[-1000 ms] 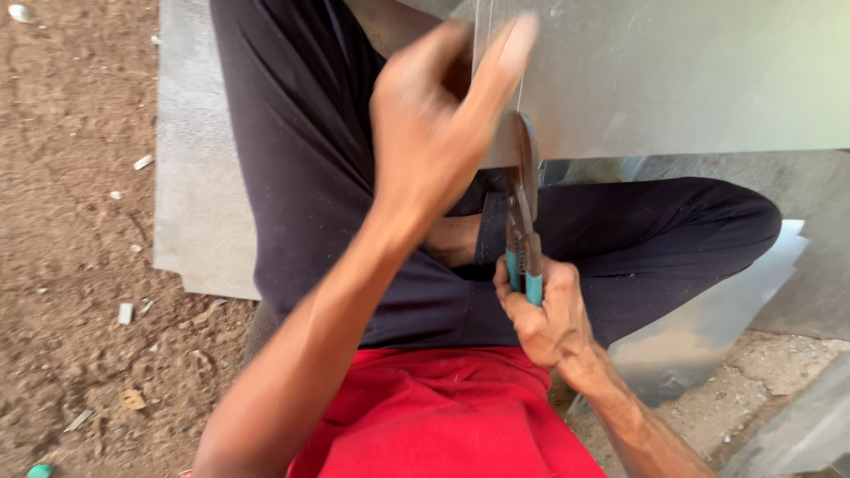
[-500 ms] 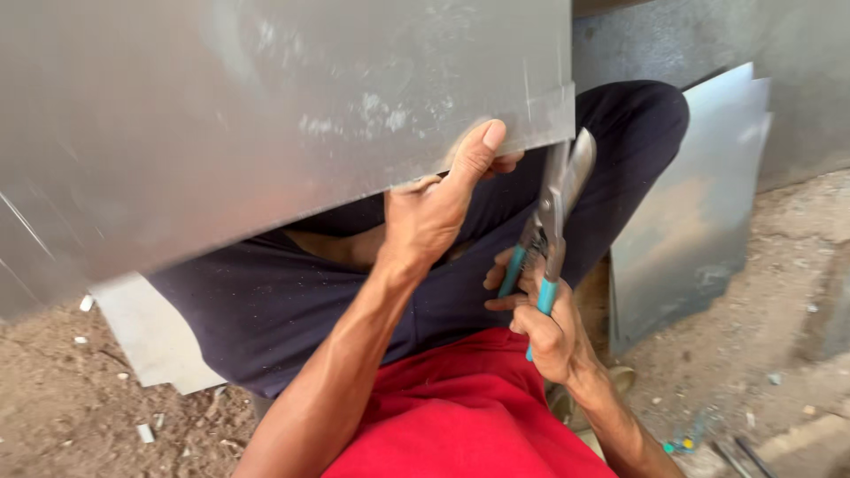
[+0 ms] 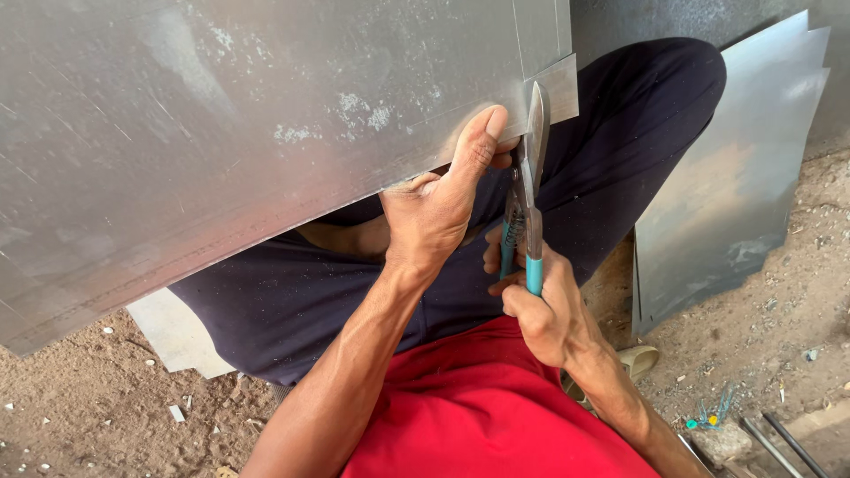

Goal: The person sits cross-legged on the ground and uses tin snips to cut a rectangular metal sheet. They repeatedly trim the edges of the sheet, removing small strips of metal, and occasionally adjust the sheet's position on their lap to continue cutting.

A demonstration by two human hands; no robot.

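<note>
A large grey metal sheet (image 3: 221, 133) fills the upper left of the head view, lying across my lap. My left hand (image 3: 438, 199) grips its lower edge, thumb pressed on top near the right corner. My right hand (image 3: 540, 305) is closed around the teal handles of tin snips (image 3: 529, 190). The snips' blades point upward and bite into the sheet's edge beside a small cut tab (image 3: 558, 88). I sit cross-legged in dark trousers and a red shirt.
More grey metal sheets (image 3: 735, 168) lean at the right, and another pale piece (image 3: 177, 336) lies under my leg. The ground is sandy dirt with small scraps. Thin metal rods (image 3: 779, 443) and a small green object lie at the lower right.
The view has shifted so the sheet now covers my lap. My left hand moved from raised in the air to gripping the sheet's edge. The snips have come up against the edge.
</note>
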